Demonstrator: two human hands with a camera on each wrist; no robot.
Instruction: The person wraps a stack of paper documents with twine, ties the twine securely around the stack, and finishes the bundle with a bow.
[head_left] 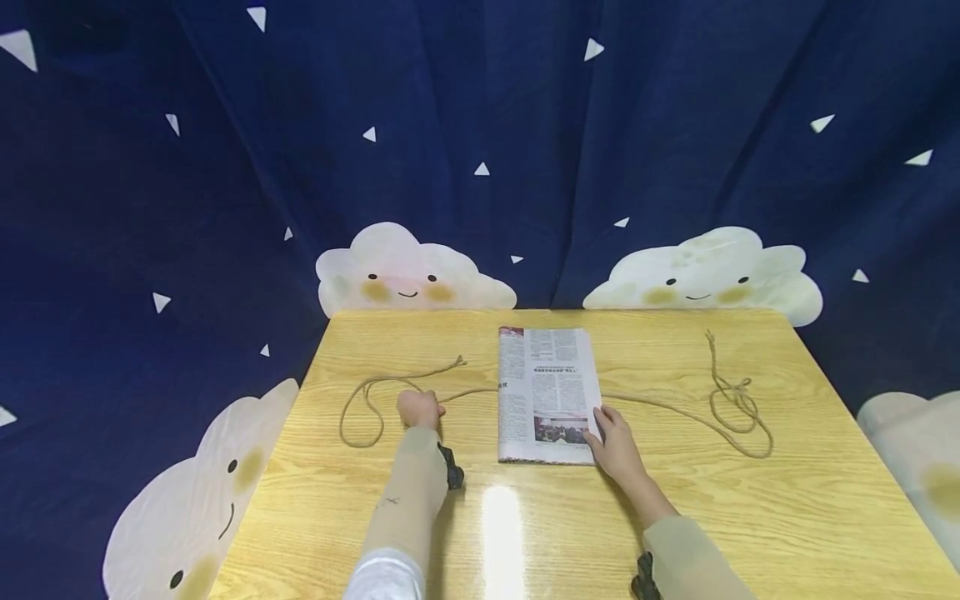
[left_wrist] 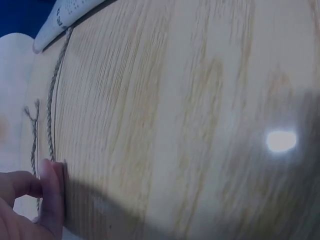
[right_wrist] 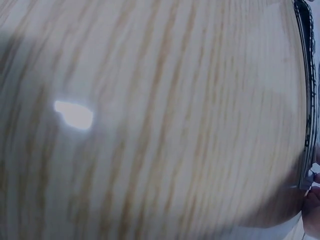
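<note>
A folded newspaper lies on the wooden table, over the middle of a thin twisted rope. To its left, my left hand pinches the rope near the tabletop; the left wrist view shows the thumb and finger at the rope. My right hand rests at the newspaper's lower right edge, thumb and fingertips touching it. In the right wrist view only a little of that hand appears, beside the newspaper's folded edge.
The rope's left end loops beyond my left hand, and its right end lies in a loose tangle. Behind the table hangs a dark blue curtain with white triangles and smiling clouds.
</note>
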